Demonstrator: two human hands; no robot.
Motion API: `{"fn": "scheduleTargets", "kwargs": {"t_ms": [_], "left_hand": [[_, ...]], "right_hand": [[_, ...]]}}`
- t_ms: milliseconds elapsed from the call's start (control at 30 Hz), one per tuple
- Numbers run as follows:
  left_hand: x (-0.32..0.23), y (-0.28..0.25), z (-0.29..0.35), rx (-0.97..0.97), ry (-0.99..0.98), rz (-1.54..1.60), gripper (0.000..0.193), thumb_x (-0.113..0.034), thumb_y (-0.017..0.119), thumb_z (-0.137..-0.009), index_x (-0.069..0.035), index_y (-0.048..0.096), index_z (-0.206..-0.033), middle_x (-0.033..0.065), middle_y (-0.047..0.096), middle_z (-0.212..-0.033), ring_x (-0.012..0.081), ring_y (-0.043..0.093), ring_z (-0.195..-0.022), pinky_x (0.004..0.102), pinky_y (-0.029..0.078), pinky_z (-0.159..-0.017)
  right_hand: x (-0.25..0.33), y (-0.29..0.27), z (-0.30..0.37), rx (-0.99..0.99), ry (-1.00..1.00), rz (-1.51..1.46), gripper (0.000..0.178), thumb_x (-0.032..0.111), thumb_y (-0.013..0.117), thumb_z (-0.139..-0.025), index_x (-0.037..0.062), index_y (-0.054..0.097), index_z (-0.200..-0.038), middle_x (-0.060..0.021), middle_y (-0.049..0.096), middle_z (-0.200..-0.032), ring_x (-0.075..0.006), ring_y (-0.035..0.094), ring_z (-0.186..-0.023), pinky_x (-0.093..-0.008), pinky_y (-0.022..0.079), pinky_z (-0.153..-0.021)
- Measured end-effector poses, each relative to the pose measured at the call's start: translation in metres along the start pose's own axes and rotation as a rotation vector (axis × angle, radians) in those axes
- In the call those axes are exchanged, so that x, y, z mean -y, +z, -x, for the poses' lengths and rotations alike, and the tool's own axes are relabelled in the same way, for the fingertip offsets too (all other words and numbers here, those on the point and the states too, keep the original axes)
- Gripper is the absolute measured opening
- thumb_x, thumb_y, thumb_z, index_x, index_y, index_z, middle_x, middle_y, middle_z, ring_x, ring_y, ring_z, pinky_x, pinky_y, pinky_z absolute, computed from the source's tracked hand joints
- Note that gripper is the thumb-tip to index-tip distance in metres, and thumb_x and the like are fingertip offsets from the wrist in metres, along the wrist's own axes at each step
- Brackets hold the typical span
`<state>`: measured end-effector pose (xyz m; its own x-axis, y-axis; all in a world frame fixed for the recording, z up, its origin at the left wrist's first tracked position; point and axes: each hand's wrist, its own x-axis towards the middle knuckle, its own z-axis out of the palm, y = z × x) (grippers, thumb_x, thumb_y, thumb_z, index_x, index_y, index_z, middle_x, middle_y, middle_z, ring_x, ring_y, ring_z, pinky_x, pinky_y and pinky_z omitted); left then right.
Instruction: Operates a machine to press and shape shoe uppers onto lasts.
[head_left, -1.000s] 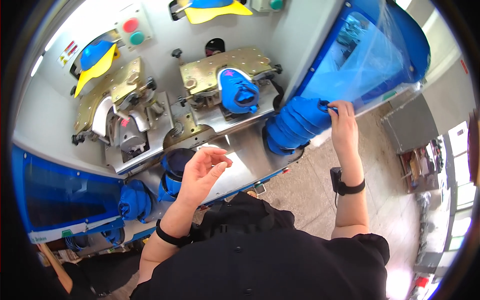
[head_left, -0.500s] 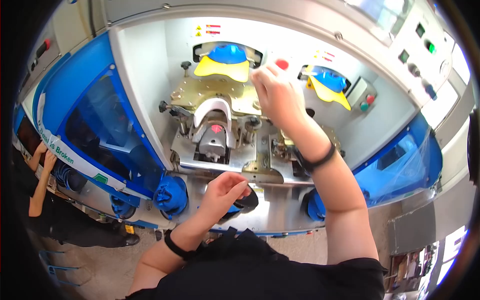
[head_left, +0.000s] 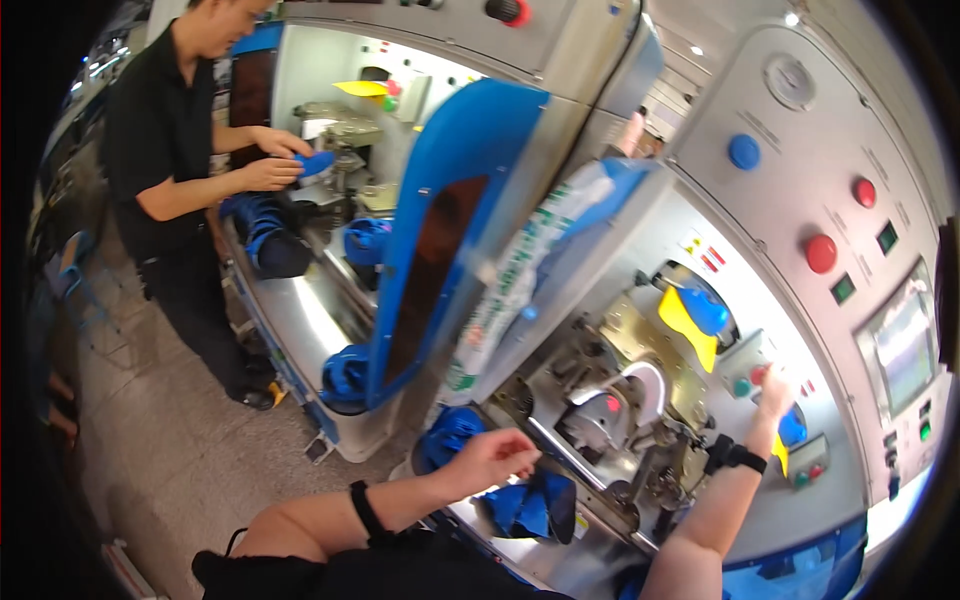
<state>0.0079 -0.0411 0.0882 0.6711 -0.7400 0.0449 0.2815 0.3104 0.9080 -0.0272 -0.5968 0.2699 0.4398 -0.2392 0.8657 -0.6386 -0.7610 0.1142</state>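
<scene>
"My right hand point(head_left: 774, 394) was at the blue stack a second ago; now it is up by the button box point(head_left: 737, 365) on the machine's back wall. My view has swung left as well, so the co-worker point(head_left: 180, 130) shows far more fully."

"Is that hand pressing anything?"

"It is right beside the red button point(head_left: 759, 374), with the green button point(head_left: 741, 387) next along. The glare washes out my fingers, so I can't tell if they touch, or whether they are together or apart."

"And the other one?"

"My left hand point(head_left: 490, 462) is loose and half curled, fingers a little apart from the thumb. It hangs over the blue upper point(head_left: 540, 508); I can't tell if it brushes it."

"Where does that upper sit?"

"On the steel ledge point(head_left: 590, 555) in front of me, its dark round end to the right. A second upper point(head_left: 447, 437) stands to its left."

"What's behind them?"

"The mould point(head_left: 598, 415), with a white curved pad point(head_left: 653, 390) beside it, and above that a yellow flap point(head_left: 690, 325) on a blue cap point(head_left: 707, 311)."

"And the co-worker?"

"At the next machine, both hands at a small blue piece point(head_left: 316, 163)."
</scene>
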Motion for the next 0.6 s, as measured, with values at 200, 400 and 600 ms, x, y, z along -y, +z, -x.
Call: {"fn": "scheduleTargets", "kwargs": {"t_ms": [200, 400, 600], "left_hand": [[-0.009, -0.002, 0.013, -0.007, 0.057, -0.088, 0.016, -0.019, 0.061, -0.097, -0.004, 0.06, -0.103, 0.0023, 0.064, -0.087, 0.0102, 0.063, -0.084, 0.0258, 0.052, -0.075], [-0.006, -0.012, -0.002, -0.03, -0.031, -0.1, 0.015, -0.018, 0.062, -0.097, -0.003, 0.061, -0.101, 0.0038, 0.066, -0.087, 0.0108, 0.064, -0.082, 0.0255, 0.052, -0.076], [-0.017, -0.008, 0.008, -0.031, -0.052, -0.116, 0.011, -0.014, 0.059, -0.097, -0.003, 0.059, -0.101, 0.0055, 0.066, -0.088, 0.0122, 0.064, -0.081, 0.0261, 0.051, -0.075]], "right_hand": [[0.078, -0.029, 0.01, 0.016, 0.13, -0.243, 0.026, 0.025, 0.073, -0.081, 0.0068, 0.058, -0.071, -0.0102, 0.06, -0.07, -0.0302, 0.061, -0.074, -0.0436, 0.047, -0.067], [0.076, -0.039, 0.014, 0.015, 0.204, -0.253, 0.036, 0.042, 0.066, -0.086, 0.0077, 0.073, -0.084, -0.0182, 0.068, -0.072, -0.0347, 0.068, -0.071, -0.0443, 0.051, -0.069], [0.18, -0.033, -0.028, 0.136, -0.081, -0.711, 0.041, 0.045, 0.059, -0.094, 0.0102, 0.062, -0.116, -0.0176, 0.064, -0.101, -0.0256, 0.063, -0.096, -0.0351, 0.048, -0.087]]}}
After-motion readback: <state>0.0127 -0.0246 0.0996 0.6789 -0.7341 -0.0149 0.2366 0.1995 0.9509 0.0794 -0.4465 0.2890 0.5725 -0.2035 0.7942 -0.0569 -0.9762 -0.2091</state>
